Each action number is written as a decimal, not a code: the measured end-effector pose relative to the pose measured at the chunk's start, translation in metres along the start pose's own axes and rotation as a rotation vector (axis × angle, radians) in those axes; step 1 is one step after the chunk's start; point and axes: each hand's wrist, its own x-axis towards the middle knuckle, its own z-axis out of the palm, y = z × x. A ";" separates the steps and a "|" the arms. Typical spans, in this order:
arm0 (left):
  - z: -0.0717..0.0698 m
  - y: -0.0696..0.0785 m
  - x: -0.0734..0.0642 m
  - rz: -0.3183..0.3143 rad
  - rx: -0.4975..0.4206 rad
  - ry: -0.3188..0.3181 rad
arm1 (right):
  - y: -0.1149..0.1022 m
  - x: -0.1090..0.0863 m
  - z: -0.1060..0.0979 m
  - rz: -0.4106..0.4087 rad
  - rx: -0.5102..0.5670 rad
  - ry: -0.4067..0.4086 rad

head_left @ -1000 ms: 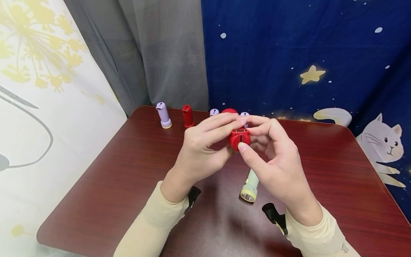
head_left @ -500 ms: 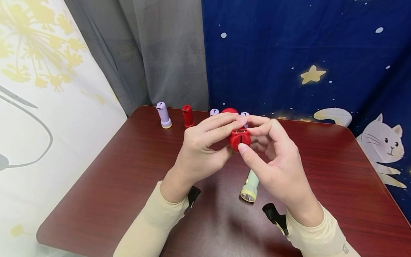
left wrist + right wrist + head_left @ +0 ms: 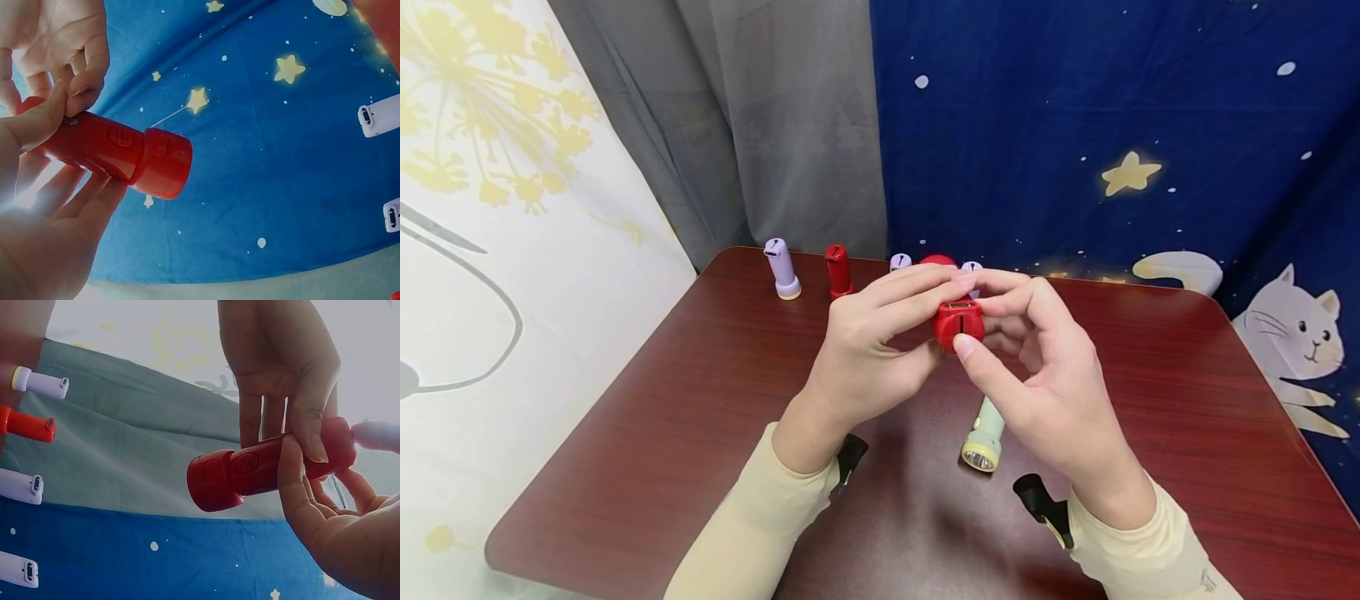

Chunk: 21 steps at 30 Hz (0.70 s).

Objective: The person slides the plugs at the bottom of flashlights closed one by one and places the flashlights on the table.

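We pinch the red flashlight [image 3: 115,147] in left hand [image 3: 876,346] and right hand [image 3: 1045,379], tail facing us, long axis running away!

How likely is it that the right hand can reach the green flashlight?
Probably yes, after letting go of the red flashlight, which the left hand also holds: the green flashlight lies on the table below the right hand, lamp end uncovered.

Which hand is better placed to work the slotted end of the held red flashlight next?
Probably the right hand: its thumb rests at the slotted end, while the left hand grips the flashlight along its barrel, apparently steadying it.
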 end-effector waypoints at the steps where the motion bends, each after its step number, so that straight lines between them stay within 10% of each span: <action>1: 0.000 0.000 0.000 -0.003 -0.001 0.000 | 0.000 0.000 0.000 -0.002 0.001 0.002; 21: -0.001 0.000 -0.001 -0.045 -0.117 -0.073 | -0.002 0.001 0.002 0.024 -0.151 0.013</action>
